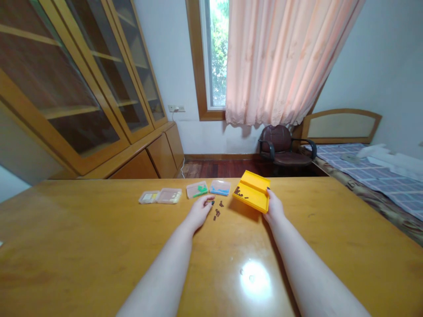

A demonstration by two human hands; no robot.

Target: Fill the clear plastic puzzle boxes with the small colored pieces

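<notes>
My right hand (275, 206) grips a yellow plastic box (254, 199) by its right edge and holds it tilted, slightly above the table. The box lies open, and several small dark brown pieces (238, 192) sit toward its left end. More brown pieces (217, 212) are scattered on the table between my hands. Just left of them is my left hand (199, 210), its fingers loosely bent and a little apart, with nothing visible in them. Beyond it stand a clear case with green pieces (200, 190) and another with blue pieces (220, 191).
Clear cases with pale and yellow pieces (170, 196) lie farther left on the wooden table (99, 246). Past the table's far edge are a dark chair (280, 145) and a bed (376, 167). A glass-door cabinet (99, 88) stands at the left.
</notes>
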